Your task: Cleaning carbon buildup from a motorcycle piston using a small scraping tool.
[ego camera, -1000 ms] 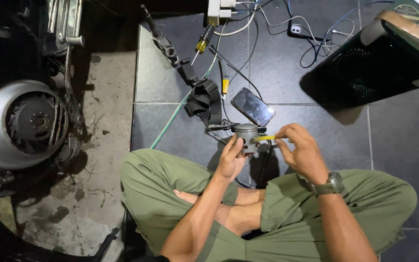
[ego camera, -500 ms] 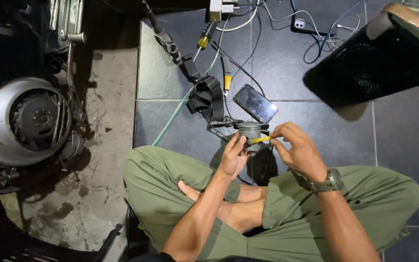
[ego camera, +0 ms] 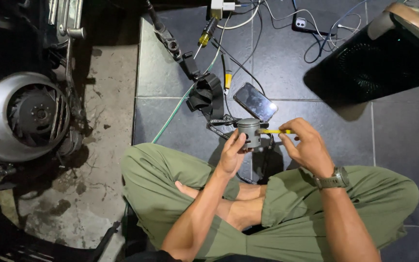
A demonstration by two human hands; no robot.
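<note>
- Near the middle of the frame, just above the crossed legs in green trousers (ego camera: 170, 179), the left hand (ego camera: 230, 157) is closed around a small grey metal cylinder, a piston-like part (ego camera: 249, 132), gripping it from below and from the side.
- Right of it, the right hand (ego camera: 306, 148) is closed on a yellow-handled tool (ego camera: 273, 131), which lies level with its tip against the side of the part.
- Judged from this, the work is picking or prying at the part's side. To do it well, the left hand should brace the part firmly, and the tool should stay square to the wall under light pressure so it cannot slip toward the left fingers.
- Just above the part lies a dark phone (ego camera: 255, 102) on the dark floor tiles (ego camera: 403, 136), close enough that a slip of the tool could strike it.
- At the left edge sits a grey engine fan housing (ego camera: 23, 116); cables and a yellow-handled screwdriver (ego camera: 207, 33) lie along the top.
</note>
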